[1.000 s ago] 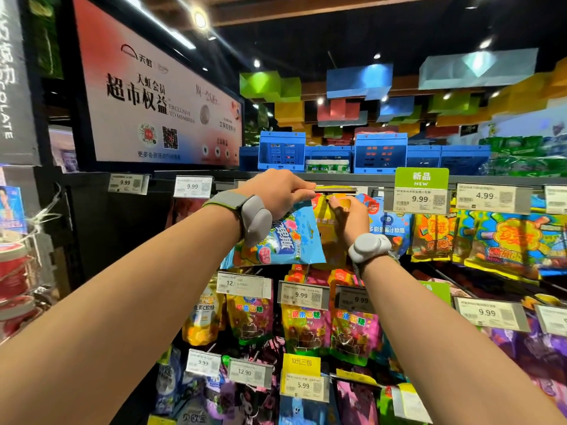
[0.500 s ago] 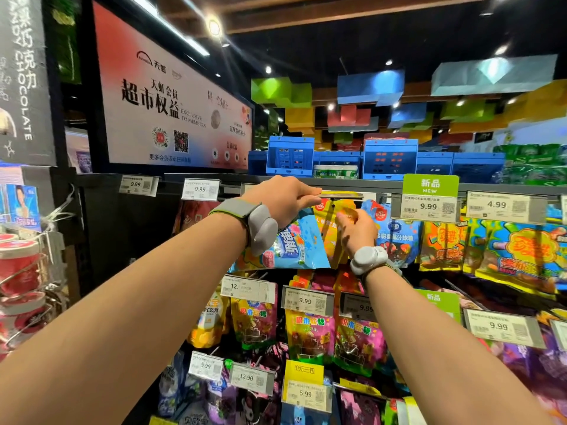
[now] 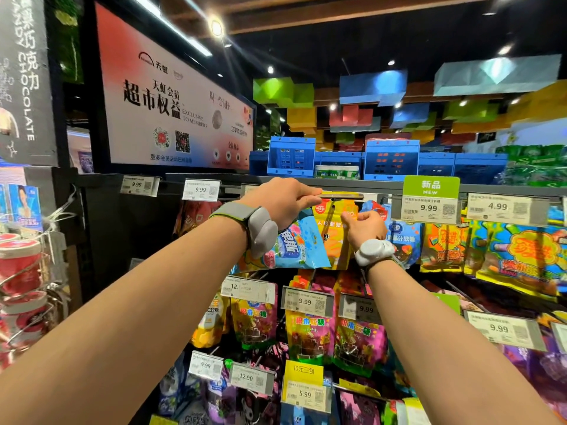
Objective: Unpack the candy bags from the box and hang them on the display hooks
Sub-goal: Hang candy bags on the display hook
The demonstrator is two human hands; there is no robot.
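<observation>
My left hand [image 3: 280, 199] reaches to the top row of hooks, and its fingertips pinch a yellow price tag holder [image 3: 342, 196] lifted flat. A blue candy bag [image 3: 296, 248] hangs tilted under that palm, apparently gripped by the lower fingers. My right hand [image 3: 366, 225] pinches the top of a yellow-orange candy bag [image 3: 333, 237] just below the lifted tag, at the hook. The hook itself is mostly hidden behind the bag and hands. No box is in view.
Rows of hanging candy bags and price tags [image 3: 428, 207] fill the display below and to the right. Blue crates [image 3: 291, 156] stand on the top shelf. A wire rack with red tubs [image 3: 20, 265] is at the left.
The price tag holder now lies flat under my left fingertips. My right hand has shifted slightly right and down, so more of the yellow-orange bag shows between the hands.
</observation>
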